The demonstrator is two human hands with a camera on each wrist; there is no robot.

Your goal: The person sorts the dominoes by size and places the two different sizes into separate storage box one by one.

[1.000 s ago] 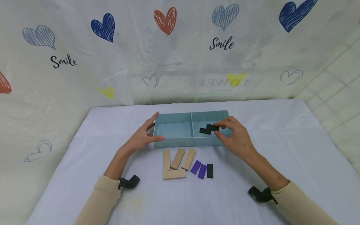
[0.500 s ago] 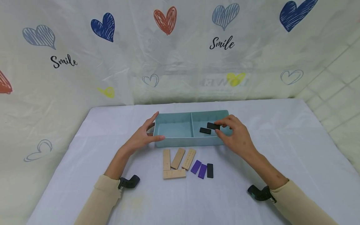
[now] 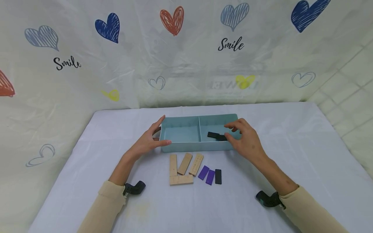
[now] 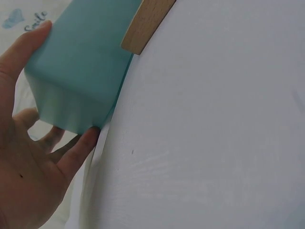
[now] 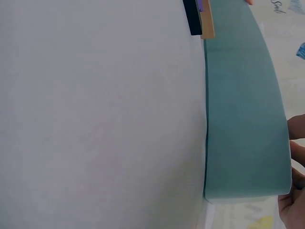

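Observation:
A pale blue-green box (image 3: 186,147) with two compartments stands on the table. My left hand (image 3: 146,139) grips its left end, thumb over the front rim and fingers along the end wall; the left wrist view shows the same hand (image 4: 38,162) against that end. Over the right compartment is my right hand (image 3: 247,139), thumb and fingers parted with nothing between them. Below its thumb lie a black block (image 3: 222,138) and a second black block (image 3: 213,134), overlapping in the head view. The right wrist view shows right fingers (image 5: 298,152) behind the box's front wall.
In front of the box lie several light wooden blocks (image 3: 181,180), two purple blocks, one being the nearer purple block (image 3: 210,177), and a black block (image 3: 218,176). A white cloth (image 3: 163,207) covers the table. A heart-printed sheet (image 3: 186,58) hangs behind.
My right thumb and fingers have parted and let go of the black block, which has dropped nearer the front wall beside the other. My left hand keeps its grip on the box.

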